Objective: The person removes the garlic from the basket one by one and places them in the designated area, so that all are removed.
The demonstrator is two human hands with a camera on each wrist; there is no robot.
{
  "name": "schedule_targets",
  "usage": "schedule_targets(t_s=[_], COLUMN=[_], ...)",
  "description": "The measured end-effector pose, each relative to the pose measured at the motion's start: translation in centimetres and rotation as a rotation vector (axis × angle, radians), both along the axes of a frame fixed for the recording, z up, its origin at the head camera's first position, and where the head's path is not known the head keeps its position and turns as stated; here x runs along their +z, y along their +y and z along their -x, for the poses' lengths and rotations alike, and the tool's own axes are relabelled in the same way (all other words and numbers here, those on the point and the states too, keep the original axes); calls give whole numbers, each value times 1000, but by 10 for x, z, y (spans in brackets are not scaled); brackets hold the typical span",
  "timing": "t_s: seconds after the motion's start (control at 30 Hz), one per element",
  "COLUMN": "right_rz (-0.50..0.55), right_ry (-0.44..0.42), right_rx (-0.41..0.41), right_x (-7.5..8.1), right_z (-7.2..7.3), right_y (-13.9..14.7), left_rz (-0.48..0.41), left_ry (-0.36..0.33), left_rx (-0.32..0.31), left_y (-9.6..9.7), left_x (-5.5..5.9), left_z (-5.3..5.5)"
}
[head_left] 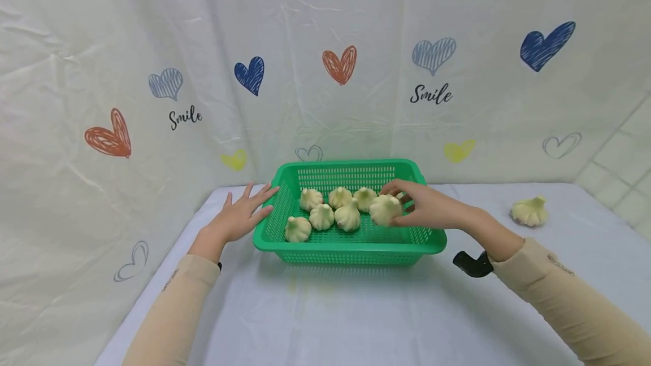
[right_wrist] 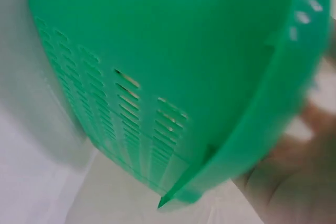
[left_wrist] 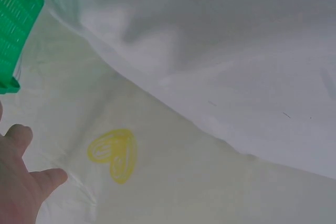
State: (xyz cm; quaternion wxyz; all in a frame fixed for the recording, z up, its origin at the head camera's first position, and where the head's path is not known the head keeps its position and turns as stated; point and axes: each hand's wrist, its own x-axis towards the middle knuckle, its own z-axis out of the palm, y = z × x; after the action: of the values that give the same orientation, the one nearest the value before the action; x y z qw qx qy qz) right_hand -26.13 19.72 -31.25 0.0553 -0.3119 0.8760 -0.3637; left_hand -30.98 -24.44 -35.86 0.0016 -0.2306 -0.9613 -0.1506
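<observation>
In the head view a green plastic basket (head_left: 351, 256) stands on the white-covered table with several garlic bulbs (head_left: 321, 217) in it. My right hand (head_left: 432, 206) reaches over its right side and holds one garlic bulb (head_left: 385, 209) between thumb and fingers, inside the basket. The left hand (head_left: 239, 216) lies with fingers spread at the basket's left rim, fingertips right at the edge. In the right wrist view the basket wall (right_wrist: 157, 51) fills most of the picture, and the right hand (right_wrist: 299, 182) is blurred behind the rim.
Another garlic bulb (head_left: 529, 211) lies on the table (head_left: 356, 321) to the right of the basket. A white curtain (head_left: 376, 10) printed with hearts and "Smile" hangs behind the table and along its left. A black strap (head_left: 473, 264) shows at the right wrist.
</observation>
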Motion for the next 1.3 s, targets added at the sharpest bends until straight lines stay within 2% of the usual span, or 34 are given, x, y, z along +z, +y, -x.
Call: schedule_targets(t_s=[0.17, 0.43, 0.8, 0.97, 1.07, 1.23, 1.3], right_rz=[81, 109, 118, 169, 189, 117, 104], right_ry=[7, 53, 163, 194, 194, 181, 161], right_rx=[-23, -71, -156, -189, -247, -389, -421], right_x=[2, 1, 9, 7, 4, -1, -3], right_z=[-9, -15, -30, -37, -41, -45, -46], right_y=[9, 25, 56, 74, 90, 118, 128], left_rz=[2, -5, -13, -8, -11, -3, -2], left_ry=[5, 4, 9, 2, 4, 11, 7], left_rx=[-4, -3, 0, 0, 0, 3, 2], left_y=[0, -2, -1, 0, 0, 0, 0], left_x=[-1, -3, -3, -3, -3, -3, -2], left_z=[1, 2, 2, 1, 1, 2, 2])
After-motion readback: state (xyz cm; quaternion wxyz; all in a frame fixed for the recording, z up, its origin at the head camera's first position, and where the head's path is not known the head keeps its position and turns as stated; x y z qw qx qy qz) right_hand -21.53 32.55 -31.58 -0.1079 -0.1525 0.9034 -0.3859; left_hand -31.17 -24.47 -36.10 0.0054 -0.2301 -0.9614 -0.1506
